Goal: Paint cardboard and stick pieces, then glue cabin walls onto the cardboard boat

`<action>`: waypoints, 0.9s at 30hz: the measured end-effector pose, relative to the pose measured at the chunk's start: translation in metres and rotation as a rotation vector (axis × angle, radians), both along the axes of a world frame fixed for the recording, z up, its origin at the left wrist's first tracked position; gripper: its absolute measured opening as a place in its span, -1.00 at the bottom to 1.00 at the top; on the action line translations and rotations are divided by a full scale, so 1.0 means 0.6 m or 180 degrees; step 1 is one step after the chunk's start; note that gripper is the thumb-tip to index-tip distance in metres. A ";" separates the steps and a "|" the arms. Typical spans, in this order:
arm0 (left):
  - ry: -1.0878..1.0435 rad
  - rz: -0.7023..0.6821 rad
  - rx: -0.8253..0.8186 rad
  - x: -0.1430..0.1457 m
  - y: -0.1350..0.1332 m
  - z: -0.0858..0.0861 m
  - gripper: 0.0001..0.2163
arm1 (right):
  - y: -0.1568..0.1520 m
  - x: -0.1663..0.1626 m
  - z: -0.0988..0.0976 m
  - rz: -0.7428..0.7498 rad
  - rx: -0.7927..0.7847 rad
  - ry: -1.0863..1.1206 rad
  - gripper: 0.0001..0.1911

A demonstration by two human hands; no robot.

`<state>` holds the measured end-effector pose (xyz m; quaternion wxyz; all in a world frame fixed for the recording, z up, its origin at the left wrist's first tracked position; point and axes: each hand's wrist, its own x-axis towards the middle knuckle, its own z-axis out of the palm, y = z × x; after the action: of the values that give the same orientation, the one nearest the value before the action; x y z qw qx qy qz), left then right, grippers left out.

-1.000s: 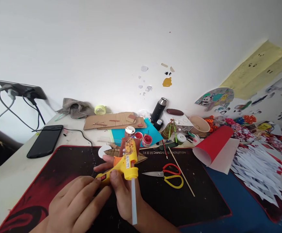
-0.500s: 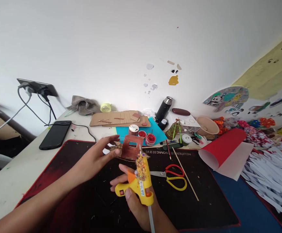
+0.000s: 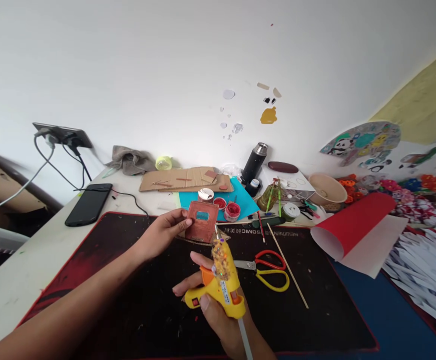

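My left hand [image 3: 163,232] pinches the left edge of a small red-brown painted cardboard piece [image 3: 198,232], which stands tilted up and has a rectangular window cut in it. In my right hand [image 3: 218,310] is a yellow hot glue gun [image 3: 225,280], its metal nozzle pointing up and away, close to the lower right of the piece. A glue stick [image 3: 245,337] sticks out of the gun's rear. Some brown cardboard lies behind and under the painted piece, mostly hidden. Scissors [image 3: 272,270] with one red and one yellow handle lie right of the gun.
A wooden stick [image 3: 289,267] lies on the black mat [image 3: 315,310]. Open paint jars [image 3: 232,211] stand on blue paper [image 3: 246,199] behind. Farther back are flat cardboard [image 3: 153,182] and a black thermos [image 3: 254,165]. A phone [image 3: 89,204] is left, rolled red paper [image 3: 353,225] right.
My left hand has closed on the painted cardboard piece at its left edge, and the piece is tilted more upright. The glue gun has shifted slightly right.
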<state>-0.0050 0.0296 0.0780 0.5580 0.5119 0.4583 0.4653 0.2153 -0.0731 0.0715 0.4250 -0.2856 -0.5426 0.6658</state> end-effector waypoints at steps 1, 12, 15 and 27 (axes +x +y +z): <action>-0.0063 0.0044 -0.0011 0.000 -0.001 -0.002 -0.51 | -0.001 0.002 0.004 -0.0007 -0.0042 0.0109 -0.30; -0.1366 0.0569 -0.0455 -0.033 0.007 -0.019 -0.60 | 0.000 0.024 -0.012 0.0110 -0.0074 0.0686 -0.45; -0.1712 0.0550 -0.0439 -0.047 0.017 -0.010 -0.66 | -0.003 0.023 -0.019 0.0286 -0.0213 0.0676 -0.42; -0.2103 0.0327 -0.0796 -0.039 0.012 -0.027 -0.91 | 0.044 -0.039 0.013 0.0110 -0.0227 0.0014 -0.35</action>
<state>-0.0286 0.0371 0.0617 0.7103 0.2379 0.3316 0.5735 0.1921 -0.0466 0.0794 0.4041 -0.2897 -0.5224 0.6927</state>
